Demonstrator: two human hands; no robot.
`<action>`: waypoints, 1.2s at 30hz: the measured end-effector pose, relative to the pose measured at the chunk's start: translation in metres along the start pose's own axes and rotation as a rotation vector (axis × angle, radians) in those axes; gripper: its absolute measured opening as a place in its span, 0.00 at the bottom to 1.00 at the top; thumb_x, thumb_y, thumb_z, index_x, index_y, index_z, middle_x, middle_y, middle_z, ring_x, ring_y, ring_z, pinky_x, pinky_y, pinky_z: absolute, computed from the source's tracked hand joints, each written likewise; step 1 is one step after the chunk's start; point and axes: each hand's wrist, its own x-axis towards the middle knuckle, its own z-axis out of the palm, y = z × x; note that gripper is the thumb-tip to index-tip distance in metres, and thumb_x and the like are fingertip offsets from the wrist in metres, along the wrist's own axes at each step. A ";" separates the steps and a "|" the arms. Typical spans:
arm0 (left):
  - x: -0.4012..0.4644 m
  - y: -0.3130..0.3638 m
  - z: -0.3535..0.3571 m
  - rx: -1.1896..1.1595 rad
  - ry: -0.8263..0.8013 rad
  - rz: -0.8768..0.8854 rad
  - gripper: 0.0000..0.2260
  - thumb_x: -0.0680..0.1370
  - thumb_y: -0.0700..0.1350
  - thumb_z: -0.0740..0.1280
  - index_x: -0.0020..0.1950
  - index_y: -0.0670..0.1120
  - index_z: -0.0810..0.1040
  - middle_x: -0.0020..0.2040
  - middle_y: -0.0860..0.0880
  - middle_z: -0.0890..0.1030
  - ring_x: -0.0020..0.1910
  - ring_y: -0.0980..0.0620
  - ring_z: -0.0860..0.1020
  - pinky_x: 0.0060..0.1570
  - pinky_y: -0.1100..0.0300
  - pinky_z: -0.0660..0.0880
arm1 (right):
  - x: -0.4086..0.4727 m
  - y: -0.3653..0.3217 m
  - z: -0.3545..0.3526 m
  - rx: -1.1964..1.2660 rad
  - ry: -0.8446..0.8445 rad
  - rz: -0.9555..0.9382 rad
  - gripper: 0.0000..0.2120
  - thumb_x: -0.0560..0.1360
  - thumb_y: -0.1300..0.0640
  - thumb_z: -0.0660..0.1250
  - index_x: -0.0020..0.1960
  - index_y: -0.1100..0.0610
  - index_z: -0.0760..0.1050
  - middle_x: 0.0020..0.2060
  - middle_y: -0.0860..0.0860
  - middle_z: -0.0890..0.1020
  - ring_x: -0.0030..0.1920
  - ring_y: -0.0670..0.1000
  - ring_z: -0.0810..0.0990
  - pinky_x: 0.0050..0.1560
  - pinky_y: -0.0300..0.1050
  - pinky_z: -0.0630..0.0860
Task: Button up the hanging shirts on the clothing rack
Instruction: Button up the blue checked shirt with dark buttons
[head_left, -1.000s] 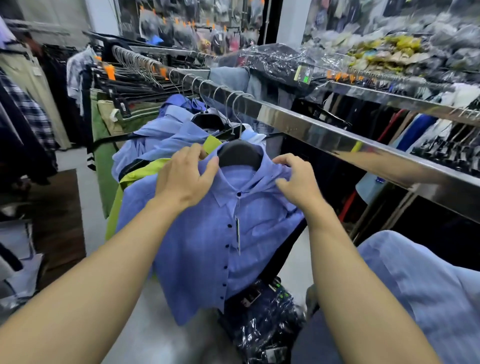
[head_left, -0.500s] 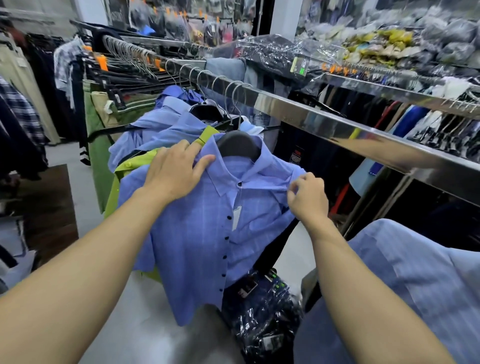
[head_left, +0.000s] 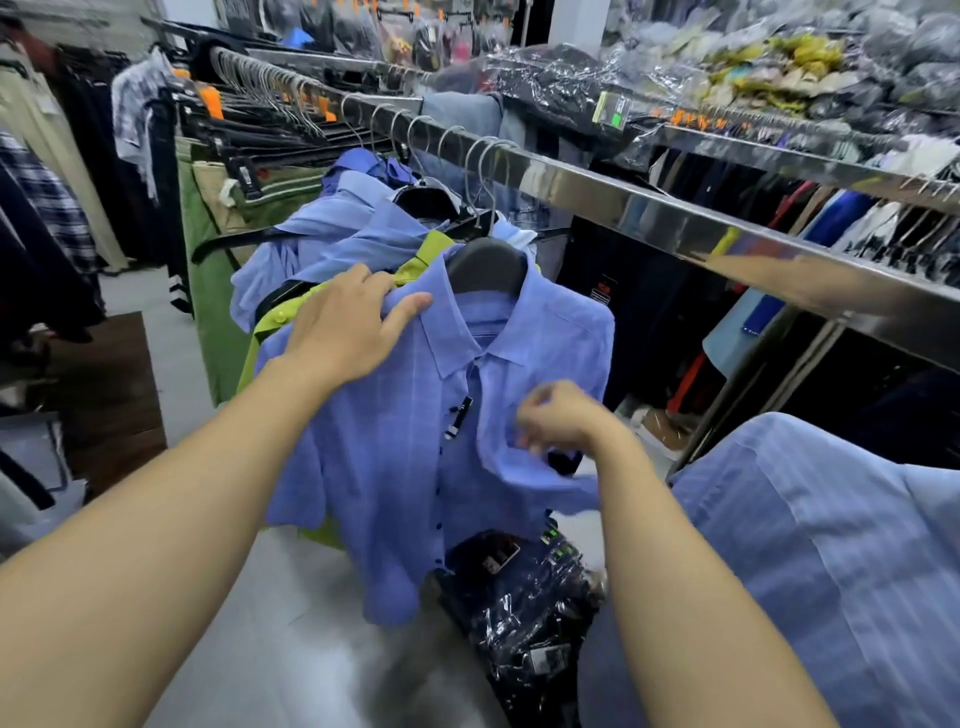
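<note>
A blue short-sleeved shirt (head_left: 395, 467) hangs on a black hanger (head_left: 485, 265) from the shiny steel rail (head_left: 649, 208). Dark buttons run down its placket and a tag dangles near the collar. My left hand (head_left: 348, 327) rests on the shirt's left shoulder beside the collar, fingers fairly straight. My right hand (head_left: 561, 415) is blurred; it holds the shirt's right front panel at chest height with curled fingers. Behind it hang a lime-green shirt (head_left: 275, 322) and more blue shirts (head_left: 332, 234).
Plastic-wrapped dark garments (head_left: 524, 597) lie on the floor below the shirt. Another light-blue striped garment (head_left: 831, 545) fills the lower right. Green trousers (head_left: 208, 270) and many hangers crowd the rail's far end. A second rail (head_left: 779, 150) with bagged clothes runs behind.
My right hand has dropped from the collar and shoulder down to the right front panel at chest height. My left hand stays on the left shoulder, its fingers flatter now.
</note>
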 end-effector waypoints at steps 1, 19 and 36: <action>-0.001 -0.001 -0.001 0.001 -0.016 -0.012 0.26 0.79 0.67 0.54 0.49 0.45 0.75 0.47 0.47 0.75 0.48 0.43 0.74 0.43 0.50 0.70 | 0.006 0.000 -0.014 0.031 0.224 0.012 0.06 0.72 0.61 0.63 0.43 0.59 0.78 0.43 0.58 0.85 0.41 0.56 0.82 0.36 0.44 0.75; -0.013 0.009 -0.003 -0.200 0.092 -0.064 0.14 0.72 0.54 0.75 0.48 0.46 0.77 0.46 0.48 0.80 0.47 0.45 0.76 0.43 0.50 0.72 | 0.040 -0.030 -0.050 -0.015 0.704 -0.532 0.21 0.69 0.64 0.68 0.61 0.51 0.79 0.52 0.53 0.80 0.54 0.56 0.77 0.52 0.46 0.70; -0.035 -0.040 -0.051 0.254 -0.527 -0.519 0.28 0.66 0.45 0.81 0.61 0.40 0.74 0.61 0.38 0.77 0.59 0.38 0.76 0.52 0.51 0.75 | 0.054 0.048 -0.102 -0.127 0.315 0.003 0.09 0.71 0.63 0.71 0.51 0.61 0.79 0.45 0.58 0.81 0.46 0.57 0.78 0.48 0.49 0.73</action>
